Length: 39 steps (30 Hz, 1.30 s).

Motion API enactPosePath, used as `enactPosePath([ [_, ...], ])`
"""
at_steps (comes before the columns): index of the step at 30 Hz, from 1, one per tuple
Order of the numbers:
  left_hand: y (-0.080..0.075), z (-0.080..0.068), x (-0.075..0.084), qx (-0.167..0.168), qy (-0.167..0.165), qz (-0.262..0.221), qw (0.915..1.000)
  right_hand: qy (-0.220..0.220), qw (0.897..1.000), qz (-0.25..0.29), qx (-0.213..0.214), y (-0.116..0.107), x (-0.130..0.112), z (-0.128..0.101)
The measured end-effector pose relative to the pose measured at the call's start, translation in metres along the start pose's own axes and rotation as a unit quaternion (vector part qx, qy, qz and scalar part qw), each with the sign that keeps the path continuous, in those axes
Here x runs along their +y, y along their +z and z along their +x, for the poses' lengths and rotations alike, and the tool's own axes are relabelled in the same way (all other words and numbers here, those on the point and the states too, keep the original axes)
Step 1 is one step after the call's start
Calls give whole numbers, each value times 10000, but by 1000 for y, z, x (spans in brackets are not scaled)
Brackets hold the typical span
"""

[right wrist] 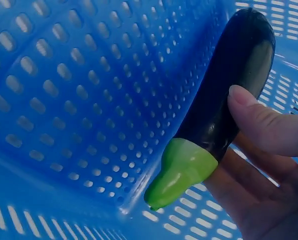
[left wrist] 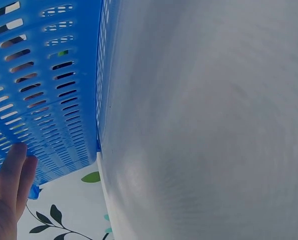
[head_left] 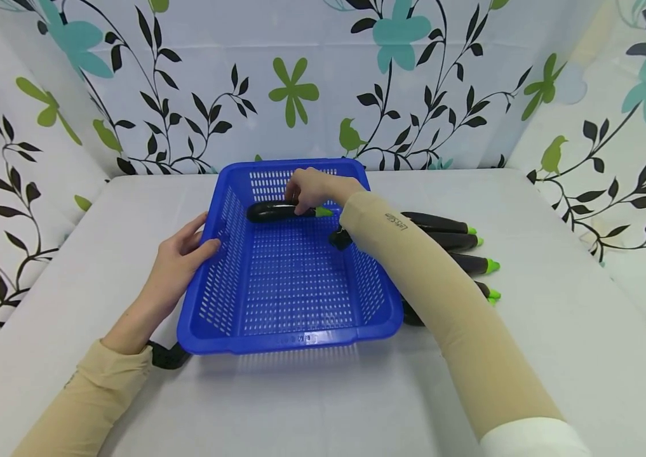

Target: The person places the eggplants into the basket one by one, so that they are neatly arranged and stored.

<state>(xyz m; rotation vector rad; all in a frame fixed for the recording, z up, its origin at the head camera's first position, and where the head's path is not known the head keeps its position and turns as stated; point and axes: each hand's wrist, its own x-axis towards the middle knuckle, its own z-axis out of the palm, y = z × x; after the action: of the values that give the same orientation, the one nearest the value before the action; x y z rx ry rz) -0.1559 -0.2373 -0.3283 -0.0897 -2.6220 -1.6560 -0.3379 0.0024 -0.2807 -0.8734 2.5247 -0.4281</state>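
A blue slotted plastic basket (head_left: 300, 273) stands before me on the white table. My left hand (head_left: 173, 266) grips its left rim, thumb over the edge. In the left wrist view, two fingers of that hand (left wrist: 11, 185) lie against the basket's outer wall. At the far end inside the basket, my right hand (head_left: 318, 188) holds a dark, glossy eggplant (head_left: 268, 212), its green stem end pointing right. The right wrist view shows the thumb on top of the eggplant (right wrist: 224, 95) and the other fingers behind it, partly hidden.
Several more eggplants (head_left: 474, 263) lie on the table (head_left: 540, 355) right of the basket, green ends outward, partly covered by my right sleeve (head_left: 443, 285). A black wrist device (head_left: 169, 355) sits under my left wrist. A patterned curtain (head_left: 323, 82) hangs behind the table.
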Motion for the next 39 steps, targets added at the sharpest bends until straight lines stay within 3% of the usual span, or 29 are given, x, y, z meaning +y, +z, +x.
enactPosePath([
  [26,0,0,3,-85,136,-124,9998,-78,9981,581,210,11,11,4],
  [39,2,-2,1,-55,152,-105,9998,-212,9910,1233,485,11,13,3],
])
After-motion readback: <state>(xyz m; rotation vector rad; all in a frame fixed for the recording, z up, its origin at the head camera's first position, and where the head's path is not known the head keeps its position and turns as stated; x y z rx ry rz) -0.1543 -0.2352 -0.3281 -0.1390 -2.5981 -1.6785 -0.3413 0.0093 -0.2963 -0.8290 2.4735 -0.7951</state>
